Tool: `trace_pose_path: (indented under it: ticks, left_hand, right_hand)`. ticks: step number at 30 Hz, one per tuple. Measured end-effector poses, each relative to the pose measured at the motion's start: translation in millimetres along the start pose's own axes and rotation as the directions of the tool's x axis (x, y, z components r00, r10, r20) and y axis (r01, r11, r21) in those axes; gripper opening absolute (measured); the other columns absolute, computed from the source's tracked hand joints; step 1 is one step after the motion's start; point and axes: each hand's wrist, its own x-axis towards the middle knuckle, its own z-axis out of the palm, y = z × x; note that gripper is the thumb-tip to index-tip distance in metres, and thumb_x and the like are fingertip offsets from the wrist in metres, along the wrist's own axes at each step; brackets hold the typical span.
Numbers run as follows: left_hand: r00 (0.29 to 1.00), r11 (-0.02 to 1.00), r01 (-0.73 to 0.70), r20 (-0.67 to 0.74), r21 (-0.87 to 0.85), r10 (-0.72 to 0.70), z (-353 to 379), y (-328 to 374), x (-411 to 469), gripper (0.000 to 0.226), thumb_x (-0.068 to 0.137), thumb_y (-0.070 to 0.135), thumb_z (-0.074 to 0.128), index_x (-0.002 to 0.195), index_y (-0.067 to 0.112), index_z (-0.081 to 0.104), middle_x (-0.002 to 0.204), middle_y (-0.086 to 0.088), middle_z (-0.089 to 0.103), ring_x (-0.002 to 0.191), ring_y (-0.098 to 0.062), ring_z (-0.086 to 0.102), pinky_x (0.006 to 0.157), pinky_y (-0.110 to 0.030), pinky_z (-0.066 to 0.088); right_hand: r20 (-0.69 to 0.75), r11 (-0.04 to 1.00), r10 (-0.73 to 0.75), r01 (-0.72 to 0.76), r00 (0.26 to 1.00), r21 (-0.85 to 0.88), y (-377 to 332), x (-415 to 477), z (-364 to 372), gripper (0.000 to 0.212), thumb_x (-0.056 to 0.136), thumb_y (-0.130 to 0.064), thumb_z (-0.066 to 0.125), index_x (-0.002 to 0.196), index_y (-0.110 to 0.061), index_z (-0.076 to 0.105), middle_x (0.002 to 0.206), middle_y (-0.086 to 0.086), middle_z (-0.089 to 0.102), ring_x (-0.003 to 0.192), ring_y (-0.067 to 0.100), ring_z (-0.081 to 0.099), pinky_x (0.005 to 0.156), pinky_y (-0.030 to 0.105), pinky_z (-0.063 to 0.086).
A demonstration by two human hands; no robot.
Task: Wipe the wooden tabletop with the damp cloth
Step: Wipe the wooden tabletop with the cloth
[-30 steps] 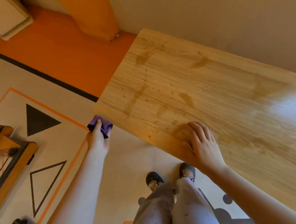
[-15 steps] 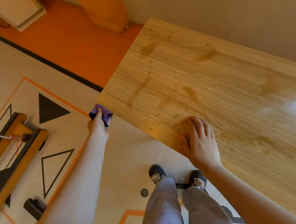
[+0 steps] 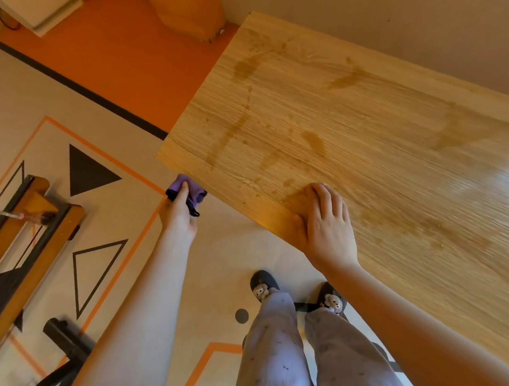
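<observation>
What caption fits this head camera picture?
Left hand presses purple cloth against wooden tabletop edge; right hand rests flat on top.

The wooden tabletop (image 3: 348, 146) ran out of frame at three o'clock, its far right surface smeared by blur and glare. The purple cloth (image 3: 192, 190) was partly hidden by the left hand (image 3: 179, 217) and the table's edge. At nine o'clock a wooden frame (image 3: 28, 234) was cut off; the blurred dark object (image 3: 64, 335) at seven o'clock could not be identified.
</observation>
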Motion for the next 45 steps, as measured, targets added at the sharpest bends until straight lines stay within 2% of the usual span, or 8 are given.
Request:
trace_pose_path:
  ticks: [7,14,24,28,33,40,43,45]
  left_hand:
    - [0.975,0.987,0.07,0.199,0.142,-0.098,1,-60,-72,0.007,0.092,0.002,0.054,0.092,0.002,0.062,0.089,-0.009,0.064,0.087,-0.018,0.063,0.073,-0.027,0.05]
    - [0.99,0.997,0.062,0.125,0.049,-0.068,5,-54,-68,0.01,0.093,0.002,0.053,0.09,0.004,0.063,0.09,-0.008,0.061,0.088,-0.017,0.06,0.075,-0.026,0.047]
    - [0.944,0.973,0.133,0.275,0.188,-0.182,5,-90,-96,0.015,0.089,0.0,0.057,0.103,0.0,0.061,0.1,-0.014,0.066,0.096,-0.025,0.064,0.071,-0.028,0.056]
    - [0.954,0.981,0.179,0.232,0.071,-0.191,7,-101,-105,0.016,0.089,0.003,0.057,0.104,0.0,0.061,0.104,-0.017,0.063,0.101,-0.027,0.059,0.089,-0.035,0.048]
    - [0.898,0.947,0.243,0.319,0.21,-0.302,9,-134,-152,0.027,0.09,0.009,0.058,0.114,-0.002,0.061,0.11,-0.023,0.066,0.103,-0.034,0.063,0.088,-0.038,0.052]
    - [0.852,0.916,0.268,0.37,0.299,-0.37,8,-126,-145,0.019,0.089,0.005,0.056,0.107,0.002,0.063,0.098,-0.019,0.069,0.088,-0.025,0.069,0.08,-0.031,0.05]
    - [0.812,0.875,0.31,0.375,0.372,-0.447,7,-120,-131,0.03,0.085,0.004,0.06,0.113,-0.004,0.061,0.113,-0.029,0.063,0.11,-0.039,0.059,0.098,-0.045,0.046]
    - [0.787,0.855,0.332,0.382,0.399,-0.484,10,-115,-124,0.033,0.083,0.004,0.062,0.115,-0.004,0.061,0.115,-0.029,0.063,0.114,-0.04,0.057,0.106,-0.05,0.04]
  right_hand:
    - [-0.002,0.999,-0.014,0.014,1.0,0.031,0,-1,-1,0.054,0.095,-0.034,0.028,0.132,0.003,0.042,0.138,0.019,0.043,0.128,0.03,0.027,0.107,0.045,0.032]
    - [-0.01,0.998,-0.026,0.026,1.0,0.065,3,-1,-1,0.051,0.095,-0.033,0.032,0.133,0.001,0.04,0.139,0.016,0.041,0.129,0.029,0.027,0.109,0.044,0.03]
    - [-0.023,0.992,-0.035,0.038,0.999,0.122,3,-1,-2,0.051,0.093,-0.03,0.028,0.13,0.0,0.045,0.136,0.017,0.045,0.127,0.03,0.029,0.106,0.045,0.032]
    - [-0.027,0.991,-0.04,0.043,0.999,0.126,3,-2,-2,0.049,0.093,-0.028,0.029,0.129,0.001,0.045,0.135,0.017,0.046,0.127,0.03,0.029,0.106,0.045,0.032]
    - [-0.046,0.987,-0.035,0.042,0.998,0.158,4,-1,-3,0.05,0.089,-0.017,0.028,0.132,0.002,0.044,0.136,0.016,0.044,0.128,0.03,0.029,0.106,0.044,0.031]
    - [-0.001,0.941,-0.113,0.107,0.994,0.32,19,1,-12,0.044,0.086,-0.017,0.031,0.12,0.0,0.054,0.13,0.016,0.049,0.124,0.033,0.037,0.1,0.048,0.04]
    - [-0.091,0.914,-0.088,0.117,0.992,0.389,31,-20,-27,0.03,0.089,-0.007,0.046,0.117,-0.003,0.056,0.127,0.014,0.05,0.124,0.03,0.042,0.102,0.036,0.038]
    - [-0.149,0.874,0.071,0.01,0.986,0.485,30,-50,-34,0.026,0.091,-0.007,0.051,0.116,-0.006,0.059,0.121,0.009,0.053,0.117,0.02,0.049,0.096,0.024,0.039]
